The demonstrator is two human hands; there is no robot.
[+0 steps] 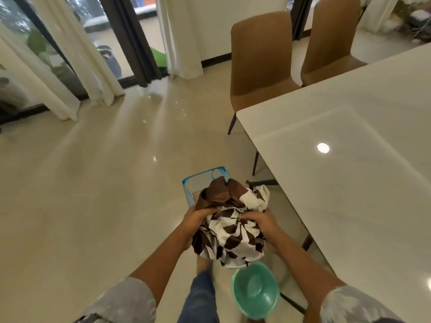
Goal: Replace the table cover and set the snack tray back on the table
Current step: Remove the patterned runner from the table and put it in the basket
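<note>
A bunched-up table cover (231,227), brown and white patterned, hangs between my hands in front of me, left of the table. My left hand (198,217) grips its left side and my right hand (261,224) grips its right side, fingers curled into the cloth. The bundle is over a blue-rimmed basket (193,183) standing on the floor. The white glossy table (349,141) stretches to the right with a bare top. No snack tray is in view.
A green plastic bowl (255,290) sits low by my legs, under the table's near edge. Two brown chairs (258,64) stand at the table's far side. Shiny tiled floor (93,183) spreads to the left, with curtains and glass doors behind it.
</note>
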